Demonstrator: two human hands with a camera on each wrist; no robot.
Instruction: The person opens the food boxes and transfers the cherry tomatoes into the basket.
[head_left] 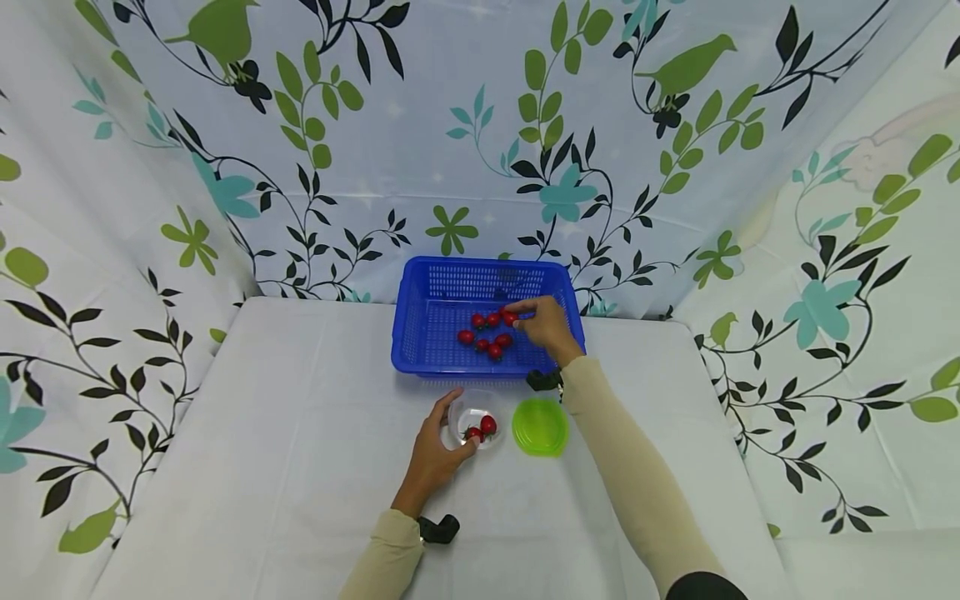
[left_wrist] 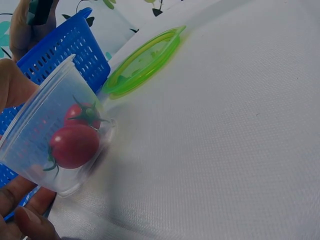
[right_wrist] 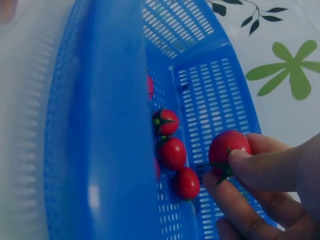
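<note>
My left hand (head_left: 435, 457) grips a small clear plastic container (left_wrist: 35, 132) around its sides, on the white table in front of the basket. Two red cherry tomatoes (left_wrist: 75, 146) with green stems lie at the bottom of it. Inside the blue basket (head_left: 408, 358), my right hand (head_left: 549, 327) pinches one cherry tomato (right_wrist: 226, 145) between thumb and fingers, its green stem toward the fingertips. Several more cherry tomatoes (right_wrist: 172, 153) lie on the basket floor beside that hand; the near basket wall hides some of them in the right wrist view.
A bright green round lid (head_left: 540, 427) lies on the table just right of the container, below the right forearm. White cloth covers the table (head_left: 315, 467). Behind the basket hangs a curtain (head_left: 420, 150) printed with leaves and birds.
</note>
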